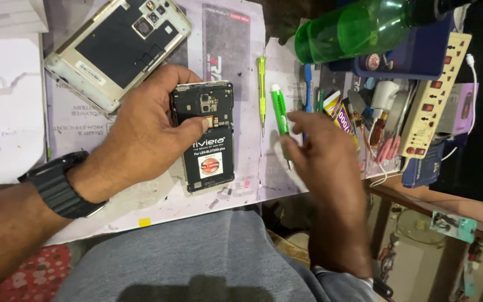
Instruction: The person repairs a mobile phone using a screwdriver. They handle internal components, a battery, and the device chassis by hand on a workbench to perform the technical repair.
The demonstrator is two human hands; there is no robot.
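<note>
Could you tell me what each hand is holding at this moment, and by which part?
The left hand grips the opened phone by its upper end. The right hand reaches the green screwdriver; whether it grips it cannot be told.

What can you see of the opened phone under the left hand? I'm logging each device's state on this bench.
The opened phone lies flat on the white work mat with its back cover off. Its black inner frame, camera module near the top and a black battery with a round red-and-white sticker are exposed. The left hand grips its left edge, thumb pressing just below the camera. The right hand is apart from it.
</note>
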